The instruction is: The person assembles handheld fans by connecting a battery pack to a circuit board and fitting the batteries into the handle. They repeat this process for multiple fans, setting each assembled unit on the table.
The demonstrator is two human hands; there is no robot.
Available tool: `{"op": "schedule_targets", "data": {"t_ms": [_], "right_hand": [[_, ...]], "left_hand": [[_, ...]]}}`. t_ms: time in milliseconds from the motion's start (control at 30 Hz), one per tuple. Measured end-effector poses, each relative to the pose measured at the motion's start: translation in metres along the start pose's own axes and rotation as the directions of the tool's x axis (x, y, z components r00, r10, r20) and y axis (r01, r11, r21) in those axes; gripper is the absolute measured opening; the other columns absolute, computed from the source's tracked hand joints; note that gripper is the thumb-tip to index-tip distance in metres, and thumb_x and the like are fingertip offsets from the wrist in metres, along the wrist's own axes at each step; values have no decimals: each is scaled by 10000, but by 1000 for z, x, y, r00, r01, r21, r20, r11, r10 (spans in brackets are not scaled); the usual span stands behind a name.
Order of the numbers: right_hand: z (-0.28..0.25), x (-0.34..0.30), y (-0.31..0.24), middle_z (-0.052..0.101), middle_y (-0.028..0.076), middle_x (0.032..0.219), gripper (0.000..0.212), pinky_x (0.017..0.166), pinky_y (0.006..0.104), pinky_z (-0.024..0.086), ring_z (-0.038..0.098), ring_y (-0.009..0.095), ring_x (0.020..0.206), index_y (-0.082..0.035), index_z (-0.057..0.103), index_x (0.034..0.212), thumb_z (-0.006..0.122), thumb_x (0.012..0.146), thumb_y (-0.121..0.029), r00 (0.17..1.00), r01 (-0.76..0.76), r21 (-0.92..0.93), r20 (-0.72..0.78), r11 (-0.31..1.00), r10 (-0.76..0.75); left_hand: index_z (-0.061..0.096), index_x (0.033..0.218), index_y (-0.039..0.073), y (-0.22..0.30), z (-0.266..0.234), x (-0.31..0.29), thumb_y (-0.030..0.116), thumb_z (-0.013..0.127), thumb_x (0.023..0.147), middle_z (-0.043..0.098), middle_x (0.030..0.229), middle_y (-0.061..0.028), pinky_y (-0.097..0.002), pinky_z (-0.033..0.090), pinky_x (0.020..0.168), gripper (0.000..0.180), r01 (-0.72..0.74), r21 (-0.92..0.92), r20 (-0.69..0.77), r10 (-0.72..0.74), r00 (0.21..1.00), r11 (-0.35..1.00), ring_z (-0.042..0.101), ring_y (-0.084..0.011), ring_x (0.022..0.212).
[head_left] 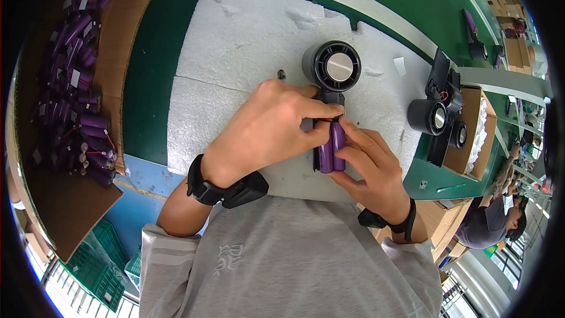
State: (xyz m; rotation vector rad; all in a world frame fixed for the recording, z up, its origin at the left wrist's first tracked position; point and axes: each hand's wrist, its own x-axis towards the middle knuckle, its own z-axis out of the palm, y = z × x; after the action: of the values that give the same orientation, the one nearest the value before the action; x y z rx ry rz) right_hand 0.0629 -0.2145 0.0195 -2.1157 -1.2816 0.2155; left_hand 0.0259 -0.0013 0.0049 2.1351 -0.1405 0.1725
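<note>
The purple battery pack [331,147] sits half-seated in the black handle of the small fan [335,70], which lies on the white foam sheet [235,53]; I judge the fitting begun, not finished, since its red wire looks loose at the top. My left hand [268,132] pinches the pack's upper end, my right hand [368,162] clamps its side. Spare batteries [82,82] fill the cardboard box to my left; finished fans [438,112] wait right.
</note>
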Motion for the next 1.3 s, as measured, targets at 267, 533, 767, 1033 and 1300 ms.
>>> {"op": "schedule_targets", "data": {"t_ms": [267, 533, 767, 1033, 1300], "right_hand": [[5, 2, 1, 576, 213, 1289, 361, 742, 369, 561, 638, 329, 938, -26, 581, 825, 843, 578, -46, 1000, -18, 15, -17, 1000, 19], [10, 1, -7, 641, 200, 1204, 364, 732, 355, 559, 669, 307, 911, -28, 589, 786, 877, 572, -86, 993, -104, -84, -73, 991, 98], [10, 23, -7, 682, 141, 1007, 279, 702, 337, 546, 667, 298, 833, -8, 628, 806, 842, 634, -52, 963, -152, 53, -219, 987, 159], [5, 27, 4, 633, 112, 895, 288, 693, 316, 526, 639, 262, 778, -27, 667, 926, 815, 680, -36, 968, -220, 162, -88, 962, 236], [-1, 18, -25, 559, 140, 1121, 543, 753, 350, 537, 627, 266, 886, -37, 623, 1121, 852, 630, -60, 980, -167, -119, 87, 979, 178]], "left_hand": [[757, 959, 81, -3, -5, 0, 99, 769, 676, 695, 848, -168, -346, 554, 639, 284, 10, -63, 44, -8, 999, 998, 674, -313, 688], [752, 1009, 101, -2, -8, -1, 99, 839, 608, 698, 975, -200, -339, 572, 716, 410, 76, -123, 78, -66, 995, 990, 693, -333, 779], [751, 1016, 113, -5, -4, -3, 102, 837, 613, 700, 983, -188, -341, 572, 721, 412, 40, -134, 57, -33, 998, 990, 692, -331, 783], [733, 1060, 95, -8, -4, -4, 107, 835, 646, 710, 937, -133, -333, 546, 662, 427, -2, -130, 45, 8, 999, 992, 682, -301, 746], [700, 1120, 96, -11, -2, -16, 75, 812, 683, 661, 1067, -152, -362, 553, 741, 452, 21, -183, 74, -7, 997, 983, 667, -323, 870]]}}
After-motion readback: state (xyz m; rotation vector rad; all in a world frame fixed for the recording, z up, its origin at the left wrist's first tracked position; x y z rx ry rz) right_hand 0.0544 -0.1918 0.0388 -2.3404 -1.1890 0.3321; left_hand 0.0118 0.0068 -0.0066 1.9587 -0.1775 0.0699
